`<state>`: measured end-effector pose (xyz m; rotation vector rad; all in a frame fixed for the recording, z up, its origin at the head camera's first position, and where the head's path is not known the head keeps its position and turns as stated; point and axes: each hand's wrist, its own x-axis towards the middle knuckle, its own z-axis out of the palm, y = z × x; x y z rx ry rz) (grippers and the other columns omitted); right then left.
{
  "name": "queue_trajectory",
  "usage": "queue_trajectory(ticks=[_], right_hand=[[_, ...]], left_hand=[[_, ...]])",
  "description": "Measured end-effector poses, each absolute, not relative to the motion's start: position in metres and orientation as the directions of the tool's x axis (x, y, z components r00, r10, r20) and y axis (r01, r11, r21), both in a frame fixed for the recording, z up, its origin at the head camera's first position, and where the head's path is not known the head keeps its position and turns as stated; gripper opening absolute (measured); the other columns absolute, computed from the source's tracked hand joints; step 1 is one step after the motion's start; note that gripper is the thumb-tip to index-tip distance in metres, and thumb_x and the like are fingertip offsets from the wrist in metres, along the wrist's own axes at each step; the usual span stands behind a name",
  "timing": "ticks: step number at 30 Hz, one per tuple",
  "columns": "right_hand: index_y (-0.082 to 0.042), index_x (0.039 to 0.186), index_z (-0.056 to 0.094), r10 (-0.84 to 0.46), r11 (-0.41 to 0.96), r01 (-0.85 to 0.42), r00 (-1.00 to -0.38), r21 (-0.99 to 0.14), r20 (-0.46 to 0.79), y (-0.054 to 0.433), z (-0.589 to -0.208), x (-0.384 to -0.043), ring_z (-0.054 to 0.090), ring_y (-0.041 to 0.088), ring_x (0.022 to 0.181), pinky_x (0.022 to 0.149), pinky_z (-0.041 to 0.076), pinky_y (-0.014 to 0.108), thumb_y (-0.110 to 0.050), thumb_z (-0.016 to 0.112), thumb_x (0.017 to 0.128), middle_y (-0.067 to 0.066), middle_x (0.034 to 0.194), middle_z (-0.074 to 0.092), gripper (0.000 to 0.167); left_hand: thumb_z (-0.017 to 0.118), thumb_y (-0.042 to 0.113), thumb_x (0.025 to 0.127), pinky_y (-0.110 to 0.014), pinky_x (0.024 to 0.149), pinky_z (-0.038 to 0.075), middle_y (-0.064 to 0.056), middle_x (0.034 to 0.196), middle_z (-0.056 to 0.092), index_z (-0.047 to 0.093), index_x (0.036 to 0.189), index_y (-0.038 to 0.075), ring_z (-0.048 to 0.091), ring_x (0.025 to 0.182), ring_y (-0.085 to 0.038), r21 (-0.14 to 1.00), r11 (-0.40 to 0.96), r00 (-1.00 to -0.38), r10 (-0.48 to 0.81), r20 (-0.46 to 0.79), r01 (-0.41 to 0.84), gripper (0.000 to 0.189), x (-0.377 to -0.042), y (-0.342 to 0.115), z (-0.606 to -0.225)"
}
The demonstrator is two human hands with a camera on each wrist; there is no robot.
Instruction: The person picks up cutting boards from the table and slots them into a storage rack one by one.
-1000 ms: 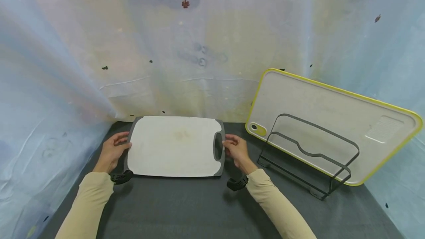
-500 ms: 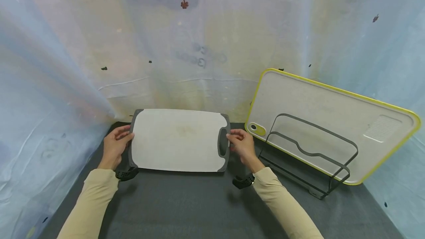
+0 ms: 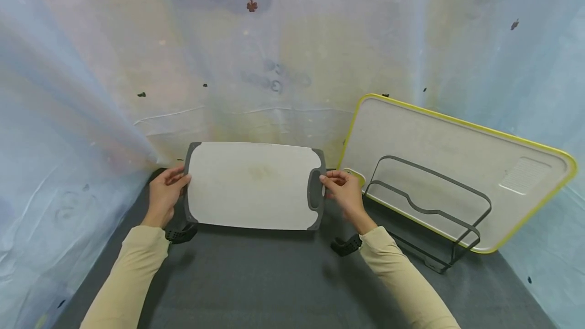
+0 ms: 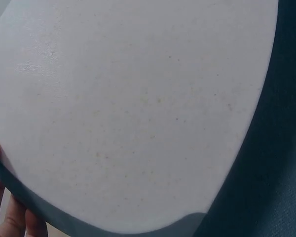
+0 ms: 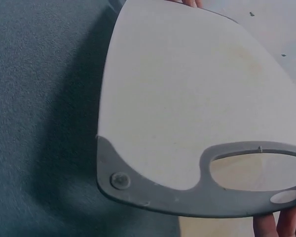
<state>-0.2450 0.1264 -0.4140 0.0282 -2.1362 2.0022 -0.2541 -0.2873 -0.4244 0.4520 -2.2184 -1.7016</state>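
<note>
A white cutting board (image 3: 253, 187) with grey ends is held up between both hands, off the dark tabletop, its face tilted toward the head camera. My left hand (image 3: 165, 193) pinches its left grey edge, thumb in front and fingers behind. On the other side my right hand (image 3: 346, 193) pinches the right grey edge beside the oval handle hole. The right wrist view shows the board's grey corner with a round foot (image 5: 120, 180) and fingertips (image 5: 287, 222) under the handle edge. Fingertips (image 4: 12, 217) also curl behind the grey edge in the left wrist view.
A black wire rack (image 3: 429, 211) stands on the dark tabletop (image 3: 256, 283) at the right. In it leans a larger white cutting board (image 3: 457, 151) with a yellow rim, its lower left corner partly behind my right hand. A pale patterned curtain (image 3: 274, 55) hangs behind.
Both hands have raised the white and grey cutting board and carried it a little to the right. The rack and the yellow-rimmed board have stayed in place.
</note>
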Motion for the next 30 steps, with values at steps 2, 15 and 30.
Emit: queue_trajectory(ticks=[2, 15, 30], right_hand=[[0.007, 0.103, 0.066, 0.137, 0.082, -0.175, -0.973, -0.981, 0.185, 0.130, -0.411, -0.245, 0.064, 0.015, 0.075, 0.066, 0.057, 0.045, -0.008, 0.074, 0.087, 0.006, 0.083, 0.066, 0.023], [0.006, 0.113, 0.064, 0.127, 0.137, -0.222, -0.963, -0.965, 0.239, 0.151, -0.387, -0.240, 0.064, 0.009, 0.079, 0.067, 0.057, 0.038, -0.008, 0.073, 0.088, 0.012, 0.096, 0.064, 0.030], [0.011, 0.111, 0.061, 0.138, 0.193, -0.292, -0.937, -0.937, 0.321, 0.177, -0.369, -0.241, 0.064, 0.008, 0.076, 0.068, 0.057, 0.033, -0.003, 0.072, 0.088, 0.008, 0.091, 0.065, 0.029]], left_hand=[[0.067, 0.021, 0.094, -0.022, 0.071, 0.047, 0.003, 0.107, 0.058, 0.056, 0.137, 0.010, 0.055, 0.088, -0.005, 0.965, 0.256, -0.906, -0.418, 0.063, -0.051, 0.046, -0.255, -0.284, -0.421], [0.064, 0.013, 0.095, -0.026, 0.080, 0.045, -0.003, 0.110, 0.058, 0.056, 0.134, 0.005, 0.052, 0.094, -0.008, 0.973, 0.230, -0.917, -0.382, 0.110, 0.021, 0.041, -0.266, -0.261, -0.400], [0.065, 0.007, 0.094, -0.032, 0.079, 0.047, -0.005, 0.106, 0.058, 0.057, 0.131, 0.003, 0.055, 0.088, -0.010, 0.976, 0.187, -0.927, -0.336, 0.167, 0.108, 0.038, -0.283, -0.234, -0.380]])
